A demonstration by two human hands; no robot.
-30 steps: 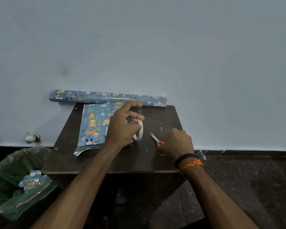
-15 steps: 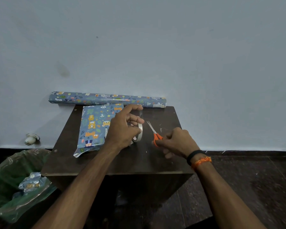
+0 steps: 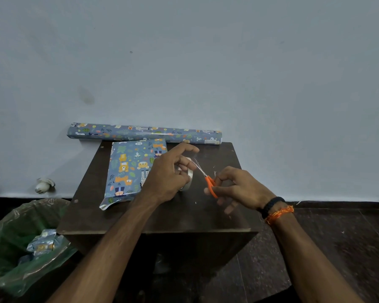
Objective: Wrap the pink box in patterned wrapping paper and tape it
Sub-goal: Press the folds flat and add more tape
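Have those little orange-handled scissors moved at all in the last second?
Yes. The orange-handled scissors, gripped by the right hand, have lifted off the dark wooden table and swung towards the roll of clear tape in the left hand.

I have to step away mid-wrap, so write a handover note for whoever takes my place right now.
Left hand holds the tape roll above the table, a strip pulled out. Right hand grips the orange scissors, blades at the strip.
The box lies on the table's left side, covered in patterned paper; its near end flap looks loose. The paper roll lies along the wall.
Done: paper around the box.
Left: cut the strip, tape the seams, close the near end.
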